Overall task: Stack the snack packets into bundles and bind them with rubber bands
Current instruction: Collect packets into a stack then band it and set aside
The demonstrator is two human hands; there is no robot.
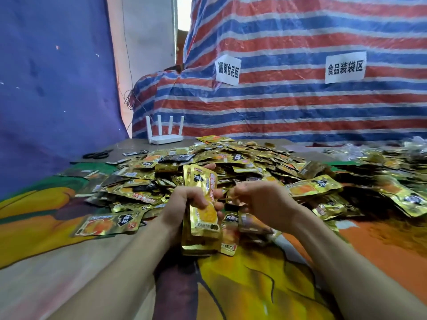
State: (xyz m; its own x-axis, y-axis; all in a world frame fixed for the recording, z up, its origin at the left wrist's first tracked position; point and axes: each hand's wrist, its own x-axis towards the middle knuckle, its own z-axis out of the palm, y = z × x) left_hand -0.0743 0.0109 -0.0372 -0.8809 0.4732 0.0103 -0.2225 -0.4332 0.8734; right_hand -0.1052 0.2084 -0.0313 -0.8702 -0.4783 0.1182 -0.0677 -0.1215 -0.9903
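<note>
Blue backdrop (53, 88): hangs at far left, behind the desk.
Scissors (97, 154): black, flat on the far left of the desk.
Router (165, 132): white, four upright antennas, at the far desk edge.
Single packet (108, 224): gold, lying flat near left, long axis left to right, apart from the pile.
Left grip (184, 199): fingers curled round the stack from its left side, thumb across the top packet's face.
Stack of snack packets (203, 209): gold, at centre, long axis near to far, far end tilted upward, near end low over the desk cloth (254, 285); printed face toward the camera.
Right grip (261, 204): just right of the stack, fingers curled toward its right edge; blurred, so whether it pinches anything cannot be told.
Loose pile of packets (231, 162): heaped beyond both grips and spreading to far right, lying every way.
Desk cloth: orange, yellow and green print.
Striped tarp (300, 107): red, blue and white, behind the desk, with two white paper signs (227, 70), (345, 66).
</note>
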